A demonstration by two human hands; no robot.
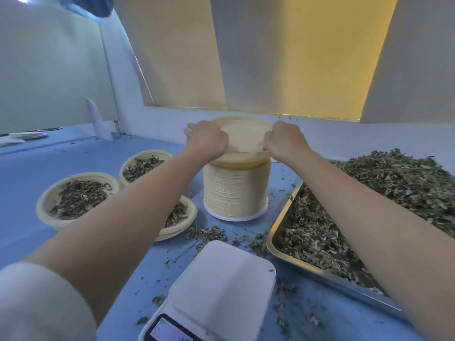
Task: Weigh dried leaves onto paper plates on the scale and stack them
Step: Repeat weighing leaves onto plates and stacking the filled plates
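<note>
A tall stack of empty cream paper plates (235, 190) stands at the middle of the blue table. Both hands are at its top. My left hand (208, 140) grips the left rim and my right hand (284, 140) pinches the right rim of the top plate (243, 134), which is tilted up off the stack. A white digital scale (221, 289) sits near me with a bare platform. To the right, a steel tray (278, 232) holds a large heap of dried leaves (384, 193).
Three paper plates of leaves sit at the left: one (76, 198), one behind it (142, 164), and one (182, 217) partly under my left forearm. Loose leaf crumbs (211, 235) litter the table between scale and stack. A wall runs behind.
</note>
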